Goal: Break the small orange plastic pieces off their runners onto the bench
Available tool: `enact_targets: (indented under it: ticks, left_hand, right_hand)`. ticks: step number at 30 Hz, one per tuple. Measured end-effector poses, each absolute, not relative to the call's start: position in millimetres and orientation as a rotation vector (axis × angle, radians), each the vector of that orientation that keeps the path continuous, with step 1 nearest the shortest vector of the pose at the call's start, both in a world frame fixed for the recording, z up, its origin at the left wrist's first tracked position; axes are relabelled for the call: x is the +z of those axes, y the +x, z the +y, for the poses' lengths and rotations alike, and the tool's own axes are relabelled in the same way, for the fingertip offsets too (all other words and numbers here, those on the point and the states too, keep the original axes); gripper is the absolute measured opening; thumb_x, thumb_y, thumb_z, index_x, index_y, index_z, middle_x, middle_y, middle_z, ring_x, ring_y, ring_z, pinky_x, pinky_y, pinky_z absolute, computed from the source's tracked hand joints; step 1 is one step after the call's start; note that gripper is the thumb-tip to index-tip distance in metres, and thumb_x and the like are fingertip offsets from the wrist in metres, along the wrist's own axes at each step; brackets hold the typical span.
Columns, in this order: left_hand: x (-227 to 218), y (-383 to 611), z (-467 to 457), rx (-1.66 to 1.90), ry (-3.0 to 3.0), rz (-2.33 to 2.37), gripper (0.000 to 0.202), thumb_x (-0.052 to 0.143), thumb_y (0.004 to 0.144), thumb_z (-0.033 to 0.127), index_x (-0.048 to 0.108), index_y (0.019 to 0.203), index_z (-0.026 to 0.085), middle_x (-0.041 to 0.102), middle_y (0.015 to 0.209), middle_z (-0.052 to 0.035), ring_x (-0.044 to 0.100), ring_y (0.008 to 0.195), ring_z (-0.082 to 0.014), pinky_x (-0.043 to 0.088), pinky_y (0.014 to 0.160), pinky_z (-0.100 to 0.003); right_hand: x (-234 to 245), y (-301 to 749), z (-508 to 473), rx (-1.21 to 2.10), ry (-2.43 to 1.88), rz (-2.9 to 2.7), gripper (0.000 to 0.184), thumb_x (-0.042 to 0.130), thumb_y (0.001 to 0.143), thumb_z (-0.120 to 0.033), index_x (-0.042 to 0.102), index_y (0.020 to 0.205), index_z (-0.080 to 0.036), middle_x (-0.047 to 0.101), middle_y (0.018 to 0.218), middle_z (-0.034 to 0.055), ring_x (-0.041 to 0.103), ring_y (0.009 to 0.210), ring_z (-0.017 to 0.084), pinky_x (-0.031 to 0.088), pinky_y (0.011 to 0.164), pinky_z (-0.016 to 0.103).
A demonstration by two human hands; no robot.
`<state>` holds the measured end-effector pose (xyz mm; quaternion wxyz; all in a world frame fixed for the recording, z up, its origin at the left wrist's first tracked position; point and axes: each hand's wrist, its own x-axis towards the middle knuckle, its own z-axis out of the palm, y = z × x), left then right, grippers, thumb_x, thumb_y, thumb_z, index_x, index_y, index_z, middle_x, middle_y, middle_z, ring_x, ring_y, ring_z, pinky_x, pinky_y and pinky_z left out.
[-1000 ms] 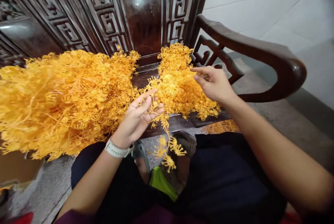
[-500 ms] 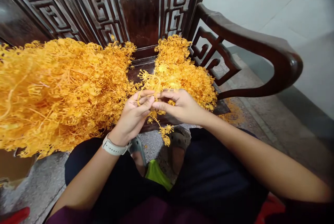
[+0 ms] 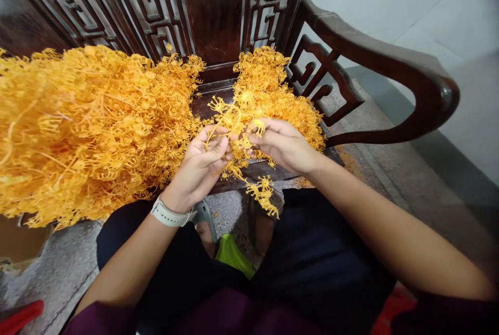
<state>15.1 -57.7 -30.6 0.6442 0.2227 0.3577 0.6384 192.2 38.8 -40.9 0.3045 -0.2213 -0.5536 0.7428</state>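
Observation:
Between my hands, over the front of the bench seat, is a yellow-orange plastic flower sprig (image 3: 262, 192) with thin stems and small spiky heads; its lower end hangs down. My left hand (image 3: 202, 160), with a pale watch strap at the wrist, pinches the stem between thumb and fingers. Close beside it, my right hand (image 3: 286, 145) has its fingers closed at a flower head (image 3: 258, 127) of the sprig. A large heap of similar sprigs (image 3: 105, 127) lies to the left, and a smaller pile (image 3: 268, 80) sits behind my right hand.
The dark carved wooden bench (image 3: 213, 17) has a curved armrest (image 3: 374, 59) on the right. A cardboard box (image 3: 23, 241) stands on the floor at lower left. Something bright green (image 3: 233, 257) lies between my feet. Yellow bits are scattered on the floor beyond the bench.
My right hand has moved slightly right and up, away from my left. The sprig's hanging end has swung right. My left hand keeps its pinch on the stem.

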Motion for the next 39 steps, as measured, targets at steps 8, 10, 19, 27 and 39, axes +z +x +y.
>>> enact_targets:
  ticks: [8, 10, 19, 27, 39]
  left_hand:
    - [-35.4, 24.0, -55.8, 1.491, 0.586, 0.897, 0.023, 0.090, 0.081, 0.010, 0.073, 0.095, 0.018, 0.070, 0.089, -0.0008, 0.067, 0.076, -0.0115, 0.056, 0.074, -0.022]
    - [-36.4, 21.5, -54.1, 1.513, 0.547, 0.901, 0.025, 0.091, 0.078, 0.008, 0.072, 0.093, 0.017, 0.070, 0.087, 0.0002, 0.066, 0.076, -0.0102, 0.055, 0.074, -0.021]
    - [-30.7, 15.3, -53.9, 1.465, 0.427, 0.851, 0.032, 0.090, 0.078, 0.007, 0.067, 0.097, 0.019, 0.072, 0.085, 0.0011, 0.065, 0.071, -0.0093, 0.055, 0.071, -0.020]
    - [-36.4, 19.5, -55.0, 1.454, 0.421, 0.776, 0.033, 0.090, 0.081, 0.010, 0.066, 0.099, 0.021, 0.073, 0.089, 0.0006, 0.071, 0.084, -0.0139, 0.058, 0.083, -0.026]
    - [-13.1, -20.9, -42.7, 1.681, 0.372, 0.659, 0.021, 0.079, 0.089, 0.000, 0.065, 0.086, 0.016, 0.068, 0.088, 0.0000, 0.060, 0.069, -0.0090, 0.057, 0.066, -0.020]
  right_hand:
    - [-43.4, 179.6, 27.0, 2.315, -0.637, -1.181, 0.030, 0.088, 0.086, -0.036, 0.065, 0.084, -0.016, 0.067, 0.080, 0.0021, 0.059, 0.071, 0.012, 0.047, 0.066, 0.028]
    - [-43.9, 178.7, 26.2, 2.245, -0.633, -1.224, 0.031, 0.090, 0.084, -0.036, 0.067, 0.090, -0.017, 0.068, 0.083, 0.0008, 0.059, 0.072, 0.011, 0.047, 0.066, 0.026]
    - [-43.4, 184.7, 34.9, 2.126, -0.582, -1.461, 0.008, 0.073, 0.084, -0.021, 0.067, 0.082, -0.016, 0.064, 0.076, -0.0007, 0.057, 0.069, 0.010, 0.046, 0.067, 0.026]
    - [-45.6, 180.7, 38.7, 2.217, -0.452, -1.447, 0.006, 0.065, 0.089, -0.017, 0.062, 0.084, -0.018, 0.065, 0.078, 0.0007, 0.059, 0.068, 0.010, 0.049, 0.068, 0.025]
    - [-30.3, 214.0, 52.7, 2.005, -0.277, -1.895, 0.016, 0.076, 0.095, -0.026, 0.066, 0.096, -0.013, 0.069, 0.086, 0.0017, 0.062, 0.075, 0.010, 0.051, 0.073, 0.026]
